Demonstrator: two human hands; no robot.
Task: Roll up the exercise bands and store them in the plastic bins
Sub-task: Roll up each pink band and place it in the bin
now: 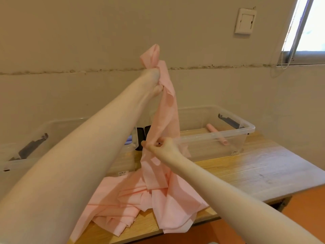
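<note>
Left grip (154, 80) is fisted round the pink band (165, 120) up high, right grip (162, 148) pinches it lower, the rest heaped on the tabletop (263, 169) below, so it'll probably snag and roll crooked.

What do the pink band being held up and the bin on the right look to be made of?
Pink band: thin, matte, sheet-like latex or rubber, judging by its limp drape and soft creases; it could be fabric.
Right bin: clear, glossy rigid plastic; the wooden table shows through its walls.
</note>
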